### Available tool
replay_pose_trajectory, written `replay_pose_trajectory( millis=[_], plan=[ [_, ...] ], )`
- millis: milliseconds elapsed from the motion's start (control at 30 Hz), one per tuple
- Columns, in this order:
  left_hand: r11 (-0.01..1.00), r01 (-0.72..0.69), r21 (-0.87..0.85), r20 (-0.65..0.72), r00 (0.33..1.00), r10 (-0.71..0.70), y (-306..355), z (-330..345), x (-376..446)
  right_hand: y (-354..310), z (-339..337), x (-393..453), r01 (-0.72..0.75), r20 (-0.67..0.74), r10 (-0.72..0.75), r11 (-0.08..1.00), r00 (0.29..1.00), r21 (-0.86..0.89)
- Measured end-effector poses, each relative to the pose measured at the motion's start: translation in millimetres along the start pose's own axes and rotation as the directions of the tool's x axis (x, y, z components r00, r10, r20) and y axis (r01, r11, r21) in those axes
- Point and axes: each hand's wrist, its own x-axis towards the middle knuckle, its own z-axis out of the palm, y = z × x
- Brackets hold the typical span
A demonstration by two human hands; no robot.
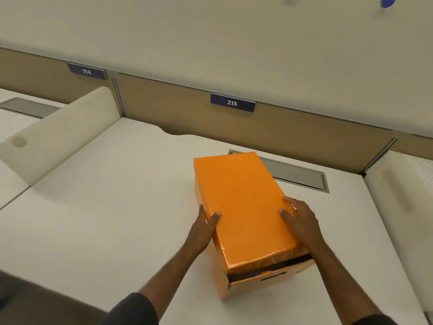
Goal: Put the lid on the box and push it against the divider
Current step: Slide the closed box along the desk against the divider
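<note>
White desk surface [117, 207] runs back to a tan divider [187, 106] carrying label 215 [232, 103]. Between divider and orange box [262, 280] lies a grey cable hatch [297, 172]. Its lid [243, 207] sits on, gapped at the near end. Left hand [203, 228] and right hand [302, 221] grip the lid's sides.

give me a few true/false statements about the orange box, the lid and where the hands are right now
1. Both hands are on the lid. True: the left hand and right hand grip its long sides.
2. The lid sits fully closed on the box. False: a dark gap shows at the near end.
3. The box touches the divider. False: it stands apart on the desk.
4. The label behind the box reads 215. True.
</note>
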Motion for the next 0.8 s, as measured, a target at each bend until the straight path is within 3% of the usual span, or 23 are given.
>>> replay_pose_trajectory(
  millis=[100,167,267,367,433,500,667,800],
  plan=[
    [0.994,-0.01,0.105,-0.033,0.999,0.014,1.3,-2.1,0.2,5.8,-2.1,-1.8,0.102,0.009,-0.102,0.994,0.995,-0.05],
    [0.947,-0.089,0.31,-0.104,0.986,0.126,2.7,-1.8,0.3,6.0,-5.0,-4.6,0.186,0.037,-0.183,0.977,0.982,-0.108],
    [0.718,-0.193,0.668,-0.073,0.944,0.322,3.0,4.1,-3.8,11.0,-9.1,-13.1,0.372,0.113,-0.357,0.913,0.927,-0.166],
    [0.46,-0.307,0.833,0.114,0.909,0.401,6.5,15.7,-20.6,23.6,-14.6,-23.5,0.57,0.242,-0.522,0.788,0.818,-0.231],
    [0.294,-0.389,0.873,0.254,0.877,0.407,5.2,25.0,-34.7,32.1,-19.3,-27.1,0.644,0.329,-0.562,0.722,0.759,-0.253],
    [0.212,-0.428,0.878,0.327,0.862,0.386,0.3,33.4,-47.3,40.3,-22.8,-29.0,0.685,0.395,-0.571,0.675,0.72,-0.274],
    [0.124,-0.409,0.904,0.349,0.874,0.339,-16.6,47.5,-64.9,60.9,-25.4,-30.2,0.764,0.467,-0.609,0.564,0.641,-0.314],
    [0.107,-0.386,0.916,0.334,0.885,0.325,-21.0,50.6,-67.2,69.9,-23.0,-30.1,0.784,0.477,-0.623,0.501,0.62,-0.365]
  ],
)
